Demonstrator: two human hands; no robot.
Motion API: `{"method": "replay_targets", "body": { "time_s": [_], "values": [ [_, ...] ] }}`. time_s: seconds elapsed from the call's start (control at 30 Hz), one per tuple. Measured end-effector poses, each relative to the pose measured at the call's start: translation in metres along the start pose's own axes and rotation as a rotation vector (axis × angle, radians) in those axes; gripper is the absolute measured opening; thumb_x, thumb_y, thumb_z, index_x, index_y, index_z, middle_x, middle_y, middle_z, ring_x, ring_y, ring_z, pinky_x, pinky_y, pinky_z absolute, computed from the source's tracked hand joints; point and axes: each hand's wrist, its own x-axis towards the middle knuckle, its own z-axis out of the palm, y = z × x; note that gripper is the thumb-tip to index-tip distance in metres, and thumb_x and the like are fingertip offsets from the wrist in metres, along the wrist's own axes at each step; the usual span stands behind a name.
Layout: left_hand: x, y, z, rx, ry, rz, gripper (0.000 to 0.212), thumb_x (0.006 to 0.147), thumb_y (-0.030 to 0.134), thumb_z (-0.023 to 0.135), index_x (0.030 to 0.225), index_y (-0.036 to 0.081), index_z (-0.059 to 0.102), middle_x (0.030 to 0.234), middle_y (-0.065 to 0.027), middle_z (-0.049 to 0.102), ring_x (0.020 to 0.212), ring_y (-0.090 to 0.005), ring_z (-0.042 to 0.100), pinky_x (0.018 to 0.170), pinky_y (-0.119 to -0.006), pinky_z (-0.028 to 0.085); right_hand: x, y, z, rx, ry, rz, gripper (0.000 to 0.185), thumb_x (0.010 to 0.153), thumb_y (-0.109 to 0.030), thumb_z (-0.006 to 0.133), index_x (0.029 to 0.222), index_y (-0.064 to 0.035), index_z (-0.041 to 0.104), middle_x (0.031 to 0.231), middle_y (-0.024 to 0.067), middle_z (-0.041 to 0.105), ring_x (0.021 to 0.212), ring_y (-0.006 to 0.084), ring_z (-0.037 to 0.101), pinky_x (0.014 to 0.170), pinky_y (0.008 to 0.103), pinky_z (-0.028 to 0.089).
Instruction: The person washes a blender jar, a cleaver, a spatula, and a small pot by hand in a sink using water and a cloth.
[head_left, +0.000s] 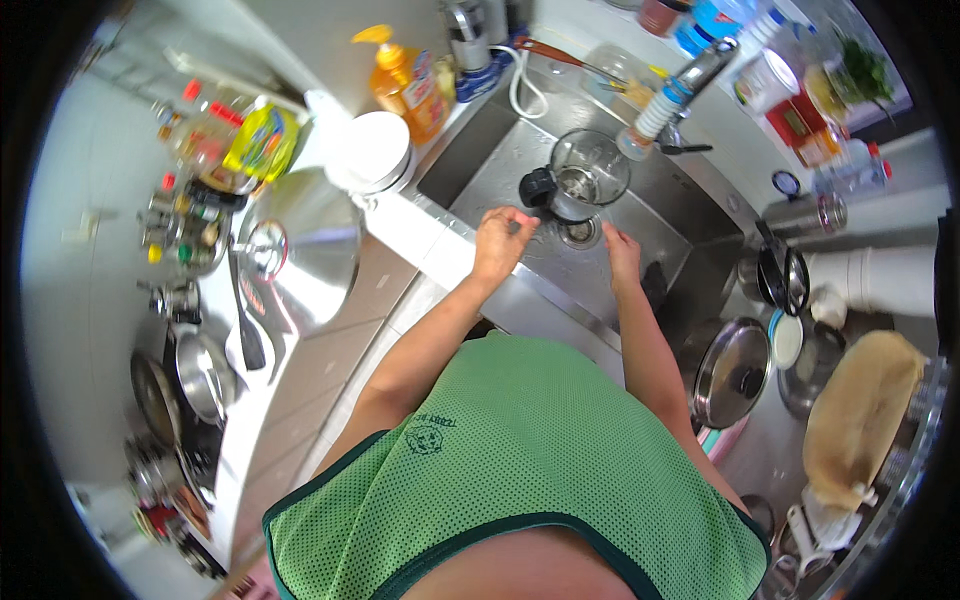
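Observation:
A clear jug (611, 169) with a black handle (535, 187) stands in the stainless steel sink (495, 169), just behind the drain strainer (579, 232). Something metallic shows through its wall near the bottom. My left hand (504, 240) hovers in front of the handle, fingers loosely bent, apart from it and with nothing visible in them. On the other side of the drain, my right hand (622, 253) is half curled above the basin, also without any visible object. The faucet (694, 79), with a blue and white hose-like spout (651, 124), reaches over the jug's far right side.
White bowls (373, 146) are stacked at the sink's left edge, beside an orange pump bottle (409, 86). A large metal lid (315, 240) lies on the left counter. Right of the basin are a glass lid (731, 371), pots and a tan cloth-like item (855, 412).

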Motion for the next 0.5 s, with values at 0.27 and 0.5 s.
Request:
{"method": "replay_targets", "body": {
  "time_s": [0.27,0.5],
  "values": [
    [-0.065,-0.015,-0.024,0.068,0.112,-0.043,0.032,0.070,0.023,0.068,0.093,0.004,0.057,0.122,-0.0206,0.042,0.109,-0.0359,0.043,0.088,-0.037,0.039,-0.020,0.019,0.023,-0.307,-0.486,-0.227,0.043,0.069,-0.014,0.063,0.108,-0.0006,0.053,0.112,0.0142,0.054,0.106,0.0227,0.049,0.089,0.0312,0.038],
    [-0.092,-0.037,-0.081,0.172,0.160,-0.154,0.052,0.072,0.030,0.066,0.115,0.006,0.049,0.127,-0.0217,0.037,0.105,-0.0332,0.048,0.087,-0.035,0.041,-0.052,0.004,0.061,-0.521,-0.587,-0.567,0.033,0.074,-0.016,0.057,0.103,-0.0005,0.057,0.105,0.0145,0.059,0.101,0.0261,0.054,0.087,0.0321,0.040]
  ]
}}
